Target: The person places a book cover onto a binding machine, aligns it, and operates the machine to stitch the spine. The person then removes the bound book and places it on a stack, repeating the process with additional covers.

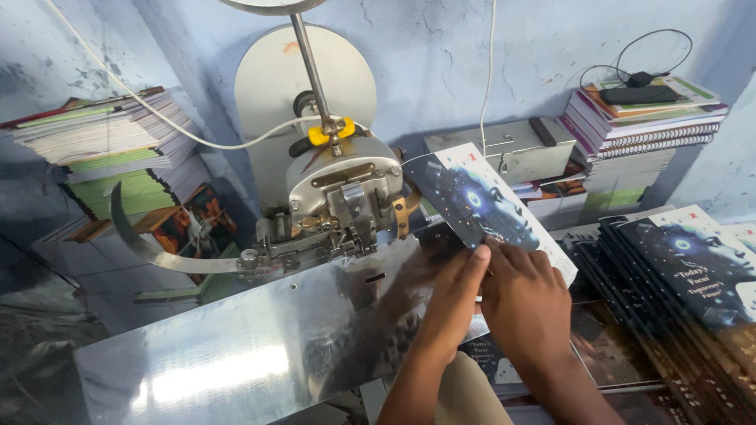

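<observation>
A dark blue booklet [472,197] with a glowing face design on its cover lies open over the ridge of a shiny metal saddle table [260,346]. Both my hands press on its near edge. My left hand [453,295] lies flat with fingers together along the fold. My right hand [524,291] grips the cover beside it. Just left of the booklet stands the grey stitching head [342,197] of a machine with a yellow clip on its rod.
A fanned stack of matching dark booklets [677,283] lies at the right. Piles of notebooks stand at the back left [110,149] and back right [642,118], and a grey metal box [512,145] sits against the blue wall. A curved metal arm [150,248] juts left.
</observation>
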